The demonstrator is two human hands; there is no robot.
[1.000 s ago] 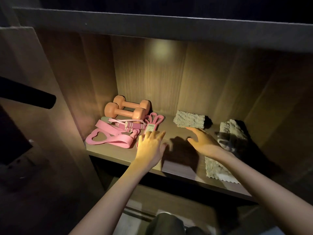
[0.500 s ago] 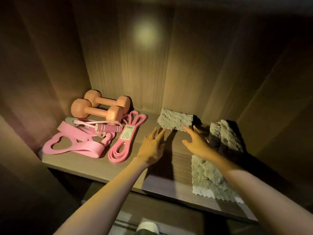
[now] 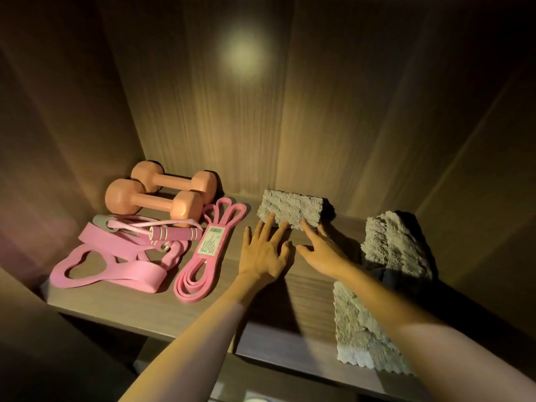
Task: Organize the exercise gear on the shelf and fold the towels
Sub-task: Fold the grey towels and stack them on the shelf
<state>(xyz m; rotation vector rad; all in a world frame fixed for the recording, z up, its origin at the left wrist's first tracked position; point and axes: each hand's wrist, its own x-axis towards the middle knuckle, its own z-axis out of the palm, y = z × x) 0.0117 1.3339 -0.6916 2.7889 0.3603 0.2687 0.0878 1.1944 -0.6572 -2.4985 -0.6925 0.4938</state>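
A small folded beige towel (image 3: 293,207) lies at the back middle of the wooden shelf (image 3: 145,309). My left hand (image 3: 264,253) is flat with spread fingers, its fingertips at the towel's front edge. My right hand (image 3: 319,248) reaches beside it, index finger touching the same edge. A larger crumpled beige towel (image 3: 388,256) lies at the right, one end hanging over the shelf front. At the left sit two orange dumbbells (image 3: 153,198), a pink jump rope (image 3: 162,233), wide pink bands (image 3: 116,265) and a coiled pink resistance band (image 3: 203,256).
The shelf is a wooden niche with a back wall (image 3: 261,126) and side walls close on both sides. A light spot shines on the back wall. Bare shelf board shows under my forearms. Something dark lies against the crumpled towel (image 3: 377,271).
Both hands have moved forward from mid-shelf to the small folded towel's front edge. The view has come closer into the shelf.
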